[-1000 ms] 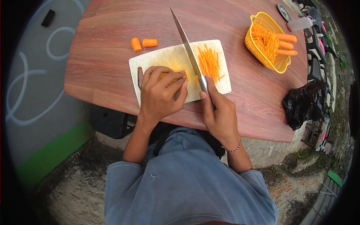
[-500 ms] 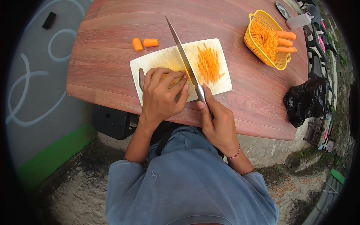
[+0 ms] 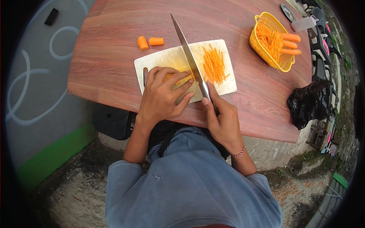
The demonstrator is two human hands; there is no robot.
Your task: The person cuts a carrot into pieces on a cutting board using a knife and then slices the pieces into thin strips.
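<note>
Carrot [image 3: 167, 77] lies on the left half of a white cutting board [image 3: 152, 62], at the near edge of a wood-grain table [image 3: 114, 60]. The left hand [image 3: 159, 95] rests over it, fingers bent and slightly apart, hiding much of what appears to be cut carrot. The right hand [image 3: 223, 123] has its fingers clamped around the handle of a knife [image 3: 191, 59], blade slanting across the board. Carrot strips [image 3: 215, 66] sit toward the board's right edge.
</note>
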